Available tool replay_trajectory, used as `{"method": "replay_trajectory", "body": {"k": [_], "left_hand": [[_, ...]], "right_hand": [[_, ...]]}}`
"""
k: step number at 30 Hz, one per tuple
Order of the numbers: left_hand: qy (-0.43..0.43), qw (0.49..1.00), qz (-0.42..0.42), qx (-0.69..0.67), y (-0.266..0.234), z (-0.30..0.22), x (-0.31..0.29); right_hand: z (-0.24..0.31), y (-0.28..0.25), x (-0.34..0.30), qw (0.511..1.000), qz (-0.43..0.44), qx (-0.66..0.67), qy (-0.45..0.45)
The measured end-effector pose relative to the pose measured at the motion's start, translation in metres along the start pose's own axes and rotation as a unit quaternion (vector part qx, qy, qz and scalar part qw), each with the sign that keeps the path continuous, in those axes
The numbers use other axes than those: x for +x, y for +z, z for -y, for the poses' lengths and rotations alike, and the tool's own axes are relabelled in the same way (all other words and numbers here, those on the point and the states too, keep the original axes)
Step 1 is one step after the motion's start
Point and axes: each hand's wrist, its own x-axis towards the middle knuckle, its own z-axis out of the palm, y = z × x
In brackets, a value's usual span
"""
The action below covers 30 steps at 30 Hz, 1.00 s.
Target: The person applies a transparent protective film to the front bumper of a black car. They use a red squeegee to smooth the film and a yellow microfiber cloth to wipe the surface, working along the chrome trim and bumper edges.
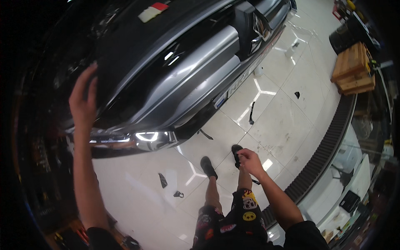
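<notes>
A dark grey and black car [189,71] fills the upper left, with a lit lamp [152,138] at its near corner. My left hand [84,98] is raised at the left beside the car's glossy black surface, slightly blurred. Its thumb and fingers are apart with nothing seen between them; whether a fingertip touches the surface I cannot tell. Over the floor in front of me, my right hand [250,161] is closed in a pinch. Anything within that pinch is too small to make out. A flat pale piece with a red end [153,12] lies on top of the car.
Dark scraps [251,113] lie scattered on the glossy tiled floor [275,141], some near my shoes [207,167]. A small white container [258,71] stands beside the car. Along the right are a wooden box [352,68], a black bin [346,36] and a ribbed dark strip [321,160].
</notes>
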Motion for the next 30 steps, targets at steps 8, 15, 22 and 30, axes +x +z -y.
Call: {"method": "replay_trajectory", "body": {"k": [8, 15, 22, 30], "left_hand": [[0.018, 1.000, 0.014, -0.020, 0.045, 0.038, 0.025], [-0.010, 1.000, 0.015, -0.002, 0.042, 0.025, 0.024], [0.017, 0.999, 0.025, -0.040, 0.031, 0.000, 0.038], [-0.009, 0.999, 0.030, -0.034, 0.025, -0.004, 0.040]], "right_hand": [[0.144, 0.051, 0.026, 0.933, -0.140, 0.002, -0.331], [0.212, 0.048, 0.040, 0.905, -0.147, 0.043, -0.397], [0.420, -0.023, 0.067, 0.821, -0.259, 0.059, -0.506], [0.629, -0.004, 0.230, 0.847, -0.397, -0.127, -0.329]]}}
